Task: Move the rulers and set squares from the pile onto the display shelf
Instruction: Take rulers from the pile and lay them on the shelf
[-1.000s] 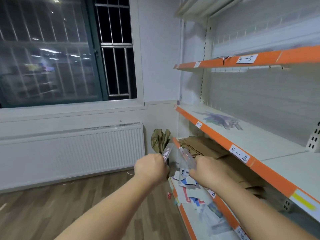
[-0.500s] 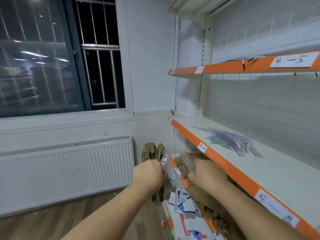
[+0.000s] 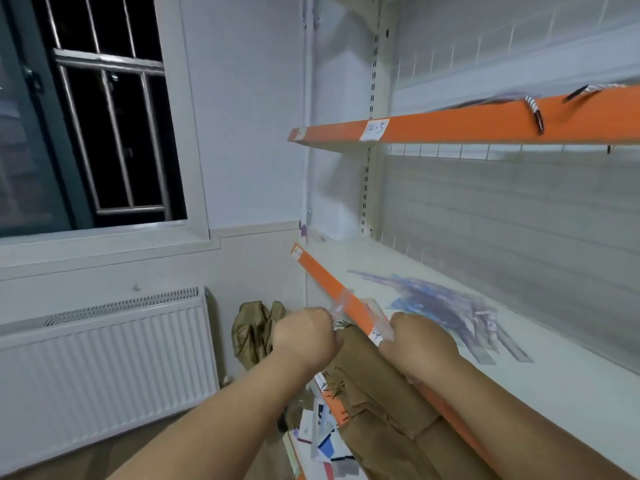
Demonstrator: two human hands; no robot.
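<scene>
My left hand [image 3: 304,336] grips a clear plastic ruler [image 3: 341,301] whose end sticks up past my knuckles. My right hand [image 3: 420,344] holds another clear packaged ruler [image 3: 377,315] against the orange front edge of the white display shelf [image 3: 346,296]. Both fists are raised in front of that edge, close together. On the shelf lies a loose heap of bluish transparent rulers and set squares [image 3: 446,311], right of my right hand. The pile of packaged stationery [image 3: 325,441] lies on the lowest shelf below my arms.
Flattened brown cardboard [image 3: 381,407] fills the shelf under the display shelf. A higher orange-edged shelf [image 3: 485,124] has cords hanging over its edge. An olive bag [image 3: 254,332] sits on the floor by the white radiator [image 3: 104,362]. A barred window [image 3: 110,133] is at left.
Both hands have risen with their rulers from the low pile up to the display shelf's front edge. The view has tilted upward and closer to the shelves.
</scene>
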